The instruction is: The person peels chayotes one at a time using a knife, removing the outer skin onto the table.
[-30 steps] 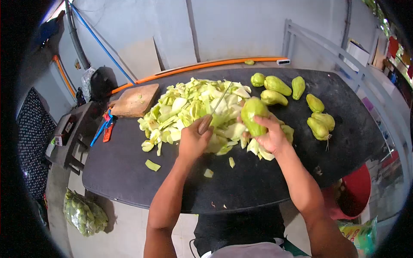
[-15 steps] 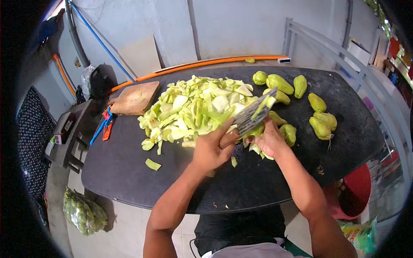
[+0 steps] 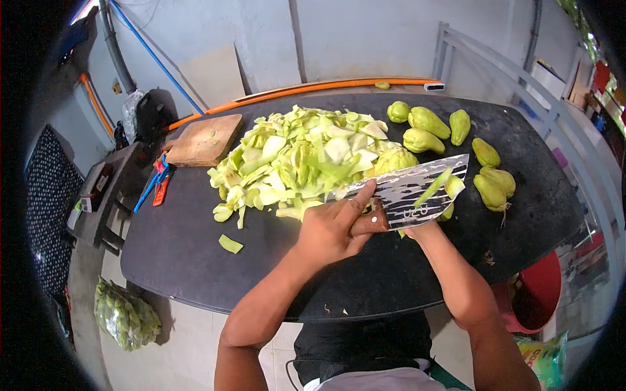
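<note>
My left hand (image 3: 336, 228) is closed round the brown wooden handle of a wide knife (image 3: 417, 195), one finger stretched along the top of the blade. Bits of green slice cling to the blade's face near its tip. Most of my right hand (image 3: 420, 229) is hidden beneath and behind the blade, so its fingers do not show; some green chayote shows at the blade's edge. Beyond the knife lies a big heap of pale green slices (image 3: 293, 156). A loose piece (image 3: 230, 244) rests on the black table (image 3: 195, 260).
Several whole chayotes (image 3: 428, 122) lie at the back right. A wooden cutting board (image 3: 203, 140) and an orange-handled tool (image 3: 161, 189) are on the left. A red bin (image 3: 544, 293) stands below the right edge, and a bag of green vegetables (image 3: 127, 316) sits on the floor.
The knife has swung from upright to lying flat across the front of my right hand. The chayote that was held up in my right hand is now mostly hidden behind the blade.
</note>
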Tool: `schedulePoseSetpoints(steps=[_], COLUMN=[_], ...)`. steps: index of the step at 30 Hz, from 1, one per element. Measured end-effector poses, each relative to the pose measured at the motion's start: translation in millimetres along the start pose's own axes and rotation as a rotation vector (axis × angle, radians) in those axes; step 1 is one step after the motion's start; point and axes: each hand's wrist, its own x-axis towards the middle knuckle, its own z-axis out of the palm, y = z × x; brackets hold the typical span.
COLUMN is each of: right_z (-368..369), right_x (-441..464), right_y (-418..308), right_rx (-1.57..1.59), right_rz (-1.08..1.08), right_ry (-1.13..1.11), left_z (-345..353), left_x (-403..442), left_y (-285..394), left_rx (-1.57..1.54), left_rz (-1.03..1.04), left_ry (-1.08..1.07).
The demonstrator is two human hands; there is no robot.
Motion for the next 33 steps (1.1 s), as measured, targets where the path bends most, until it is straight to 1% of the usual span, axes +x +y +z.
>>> schedulePoseSetpoints(steps=[2,5,8,11,17,19,22,23,25,28,29,32,33], right_z=[-4.1,-4.9,-7.6,-12.2,-24.5,-32.4,-40.9,-44.0,-24.7,-33.9,-32.7,-16.6,-8.9], right_x=[1.1,0.6,1.2,1.8,1.6,2.4,3.2,4.7,2.5,8.1,3.1,3.6,4.5], right_y=[3.8,8.0,10.0,14.4,20.7,26.3,37.6,40.9,18.5,14.3,20.6,23.2,14.2], right_rx=[-0.059,-0.144,-0.189,-0.216,-0.311,-0.366,-0.578,-0.739,-1.204,-1.366,-1.15,-1.294,-1.413], right_rz=[-0.051,-0.021,0.016,-0.001,-0.048,-0.074,-0.194,-0.289,-0.444,-0.546,-0.46,-0.529,-0.68], right_ry=[-0.036,0.039,0.11,0.107,0.09,0.095,0.121,0.123,0.095,-0.011,0.053,0.196,0.148], left_z=[-0.8,-1.7,2.2,1.7,1.7,1.6,3.3,3.9,6.8,7.3,7.4,5.6,6.4], left_x=[0.6,-0.2,0.7,0.1,-0.6,0.1,-0.8,-1.1,-2.3,0.0,-0.2,-3.0,-2.9], left_y=[1.6,1.5,2.5,0.5,-4.3,-4.8,-6.0,-5.9,-1.2,0.9,1.8,0.9,1.3], left_rx=[0.004,-0.006,-0.003,0.007,0.047,0.008,-0.03,-0.039,-0.065,-0.072,-0.067,-0.065,-0.068], left_rz=[0.011,0.015,0.045,0.047,0.085,0.081,0.063,0.057,0.022,0.016,0.017,-0.038,-0.054], left_ry=[0.004,-0.007,0.032,0.003,0.024,0.041,0.063,0.068,0.077,0.078,0.079,0.044,0.047])
